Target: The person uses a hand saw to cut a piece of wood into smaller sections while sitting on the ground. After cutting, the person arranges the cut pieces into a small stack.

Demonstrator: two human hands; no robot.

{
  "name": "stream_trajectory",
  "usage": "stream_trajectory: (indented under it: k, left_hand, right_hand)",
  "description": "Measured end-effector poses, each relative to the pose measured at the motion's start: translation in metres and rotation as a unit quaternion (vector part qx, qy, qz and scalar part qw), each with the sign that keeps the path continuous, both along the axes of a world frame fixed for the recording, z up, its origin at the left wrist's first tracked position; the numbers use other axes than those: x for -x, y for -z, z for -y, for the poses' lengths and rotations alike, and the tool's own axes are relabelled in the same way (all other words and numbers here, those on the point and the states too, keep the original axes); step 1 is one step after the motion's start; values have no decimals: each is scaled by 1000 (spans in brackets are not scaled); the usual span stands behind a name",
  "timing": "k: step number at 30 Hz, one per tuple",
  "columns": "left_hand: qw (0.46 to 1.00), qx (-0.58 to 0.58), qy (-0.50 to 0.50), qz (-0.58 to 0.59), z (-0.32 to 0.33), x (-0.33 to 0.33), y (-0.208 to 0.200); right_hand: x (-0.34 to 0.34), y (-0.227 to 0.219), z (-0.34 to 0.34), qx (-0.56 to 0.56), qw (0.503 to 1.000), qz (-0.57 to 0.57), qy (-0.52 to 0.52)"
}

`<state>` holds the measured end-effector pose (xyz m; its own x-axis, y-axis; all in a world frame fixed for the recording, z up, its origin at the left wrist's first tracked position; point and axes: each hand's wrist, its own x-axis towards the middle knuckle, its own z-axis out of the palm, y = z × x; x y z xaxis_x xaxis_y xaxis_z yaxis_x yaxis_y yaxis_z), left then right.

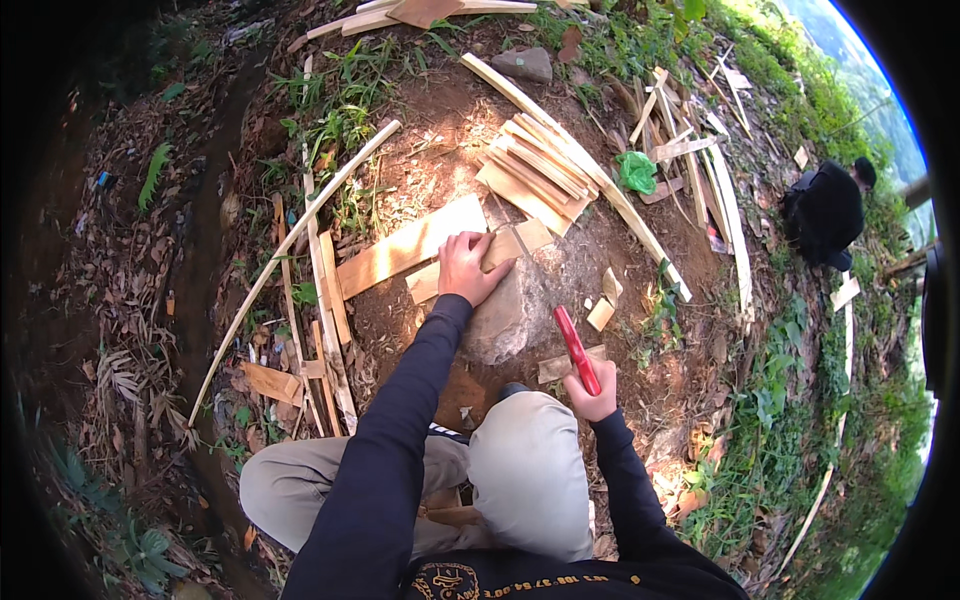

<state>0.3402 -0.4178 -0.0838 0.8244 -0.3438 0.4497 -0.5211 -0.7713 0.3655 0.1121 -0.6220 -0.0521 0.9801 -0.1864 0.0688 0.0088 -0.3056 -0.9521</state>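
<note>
My left hand presses down on a narrow wooden board, fingers curled over it, holding it against a large grey rock. The board's right end sticks out past my fingers on the rock. My right hand is closed around the red handle of a saw. Its thin dark blade points up and left and seems to cross the board just right of my left hand; the teeth are too small to make out. Beside the rock lie small wood offcuts.
A wider plank lies behind my left hand. Beyond the rock is a stack of thin boards, next to a long pale strip. More strips lie at the left. A green plastic bag and a black bag are at the right.
</note>
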Motion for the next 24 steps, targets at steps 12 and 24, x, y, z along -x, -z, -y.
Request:
stream_trajectory:
  k: [12, 24]
  left_hand:
    - [980, 187, -66, -14, -1, -1, -11]
    - [996, 84, 2, 14, -1, 0, 0]
  right_hand:
    - [34, 18, -16, -63, 996, -7, 63]
    - [41, 0, -16, -14, 999, 5, 36]
